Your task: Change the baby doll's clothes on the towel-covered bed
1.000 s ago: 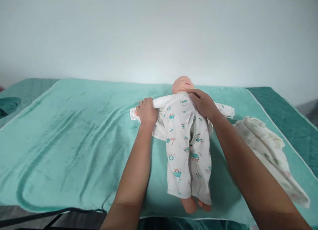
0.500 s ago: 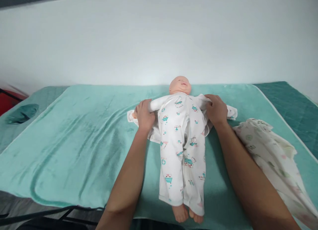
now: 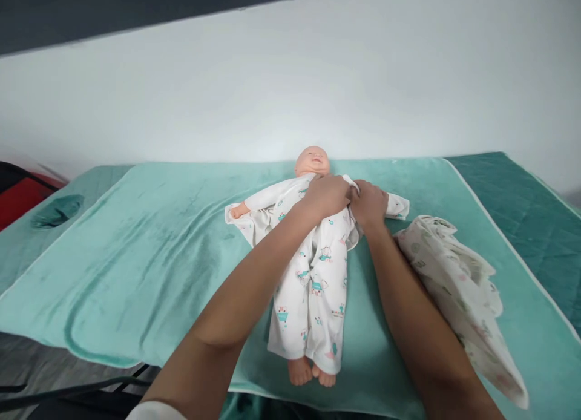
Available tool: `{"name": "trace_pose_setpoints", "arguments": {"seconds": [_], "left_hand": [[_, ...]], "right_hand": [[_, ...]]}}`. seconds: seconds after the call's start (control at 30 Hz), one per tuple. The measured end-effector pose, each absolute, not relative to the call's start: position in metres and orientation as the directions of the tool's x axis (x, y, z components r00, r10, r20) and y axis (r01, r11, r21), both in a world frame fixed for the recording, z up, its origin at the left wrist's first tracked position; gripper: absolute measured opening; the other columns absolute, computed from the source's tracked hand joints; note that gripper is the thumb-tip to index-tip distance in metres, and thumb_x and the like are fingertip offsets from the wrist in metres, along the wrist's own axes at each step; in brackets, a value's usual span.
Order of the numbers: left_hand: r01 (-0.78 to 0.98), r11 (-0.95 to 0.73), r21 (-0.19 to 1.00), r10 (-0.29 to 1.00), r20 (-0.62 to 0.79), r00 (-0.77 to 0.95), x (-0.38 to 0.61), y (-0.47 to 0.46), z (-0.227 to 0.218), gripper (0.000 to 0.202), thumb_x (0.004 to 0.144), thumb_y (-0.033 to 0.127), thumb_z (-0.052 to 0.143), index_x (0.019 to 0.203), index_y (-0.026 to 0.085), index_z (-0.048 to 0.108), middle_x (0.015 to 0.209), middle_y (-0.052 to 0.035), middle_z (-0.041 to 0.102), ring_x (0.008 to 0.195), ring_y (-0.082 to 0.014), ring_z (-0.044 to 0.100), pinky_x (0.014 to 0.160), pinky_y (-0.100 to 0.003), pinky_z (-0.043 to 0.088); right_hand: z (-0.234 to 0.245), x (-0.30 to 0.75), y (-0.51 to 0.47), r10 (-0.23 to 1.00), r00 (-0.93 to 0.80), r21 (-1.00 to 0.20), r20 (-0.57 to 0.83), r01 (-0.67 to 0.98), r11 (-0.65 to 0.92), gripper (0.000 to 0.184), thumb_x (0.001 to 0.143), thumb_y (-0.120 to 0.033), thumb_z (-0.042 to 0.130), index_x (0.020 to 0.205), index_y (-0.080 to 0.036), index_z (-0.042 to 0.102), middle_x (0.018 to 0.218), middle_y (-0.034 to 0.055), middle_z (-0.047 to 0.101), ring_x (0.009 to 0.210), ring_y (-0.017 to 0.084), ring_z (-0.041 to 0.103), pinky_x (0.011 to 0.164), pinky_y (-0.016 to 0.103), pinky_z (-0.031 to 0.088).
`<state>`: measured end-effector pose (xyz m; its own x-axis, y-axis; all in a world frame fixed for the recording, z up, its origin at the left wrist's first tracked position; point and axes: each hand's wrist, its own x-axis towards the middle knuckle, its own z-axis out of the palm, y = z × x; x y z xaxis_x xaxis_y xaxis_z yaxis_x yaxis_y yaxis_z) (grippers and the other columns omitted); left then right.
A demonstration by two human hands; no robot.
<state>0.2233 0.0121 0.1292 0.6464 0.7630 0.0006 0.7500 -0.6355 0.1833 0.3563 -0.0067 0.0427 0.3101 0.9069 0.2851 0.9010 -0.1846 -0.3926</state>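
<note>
A baby doll (image 3: pixel 312 161) lies on its back on a teal blanket (image 3: pixel 149 250), dressed in a white printed romper (image 3: pixel 313 281). Its bare feet (image 3: pixel 311 373) point toward me, and one sleeved arm (image 3: pixel 258 202) stretches out to the left. My left hand (image 3: pixel 327 194) rests on the doll's chest with its fingers curled onto the romper fabric. My right hand (image 3: pixel 368 203) sits beside it at the doll's other shoulder, fingers closed on the garment there. The two hands touch each other.
A crumpled white printed cloth (image 3: pixel 458 287) lies to the right of the doll. A darker green quilt (image 3: pixel 521 196) covers the bed beyond the blanket's right edge. A red and black object (image 3: pixel 22 193) shows at the far left. A white wall (image 3: pixel 290 87) stands behind.
My left hand left the doll's outstretched arm and moved right onto its chest. My right hand shifted inward from the other sleeve to the shoulder. The view swung slightly right.
</note>
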Motion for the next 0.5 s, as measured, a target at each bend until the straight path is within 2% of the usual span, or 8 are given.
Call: {"name": "trace_pose_setpoints", "arguments": {"seconds": [0.1, 0.2, 0.37, 0.5], "left_hand": [[0.776, -0.627, 0.071, 0.768, -0.112, 0.630, 0.250, 0.024, 0.126, 0.024, 0.090, 0.014, 0.054, 0.104, 0.016, 0.073, 0.122, -0.0164, 0.065, 0.114, -0.0306, 0.064, 0.091, -0.037, 0.052], [0.791, -0.612, 0.007, 0.774, -0.200, 0.600, 0.266, 0.033, 0.117, 0.030, 0.090, 0.016, 0.054, 0.114, 0.016, 0.072, 0.125, -0.0178, 0.065, 0.116, -0.0309, 0.064, 0.093, -0.038, 0.052], [0.789, -0.614, -0.025, 0.761, -0.284, 0.583, 0.277, 0.046, 0.107, 0.032, 0.084, 0.014, 0.059, 0.112, 0.019, 0.074, 0.117, -0.0149, 0.072, 0.112, -0.0325, 0.067, 0.098, -0.044, 0.053], [0.788, -0.612, -0.060, 0.762, -0.310, 0.569, 0.271, 0.058, 0.114, 0.037, 0.081, 0.015, 0.062, 0.115, 0.021, 0.073, 0.120, -0.0143, 0.072, 0.110, -0.0350, 0.067, 0.095, -0.048, 0.055]], "right_hand": [[0.044, 0.357, -0.007, 0.915, 0.303, -0.380, 0.267, 0.906, -0.189, 0.034, 0.100, -0.029, 0.038, 0.114, -0.018, 0.067, 0.117, 0.0140, 0.070, 0.109, 0.030, 0.060, 0.092, 0.039, 0.036], [0.048, 0.357, -0.008, 0.928, 0.294, -0.361, 0.230, 0.911, -0.199, 0.033, 0.101, -0.028, 0.037, 0.114, -0.019, 0.066, 0.117, 0.0133, 0.070, 0.110, 0.030, 0.061, 0.092, 0.040, 0.036], [0.056, 0.359, -0.007, 0.948, 0.279, -0.336, 0.155, 0.917, -0.215, 0.035, 0.100, -0.021, 0.034, 0.119, -0.020, 0.064, 0.117, 0.0133, 0.070, 0.113, 0.031, 0.061, 0.092, 0.040, 0.037], [0.055, 0.365, -0.003, 0.935, 0.327, -0.393, 0.138, 0.884, -0.251, 0.039, 0.100, -0.021, 0.034, 0.126, -0.020, 0.063, 0.120, 0.0126, 0.070, 0.114, 0.030, 0.062, 0.090, 0.039, 0.039]]}}
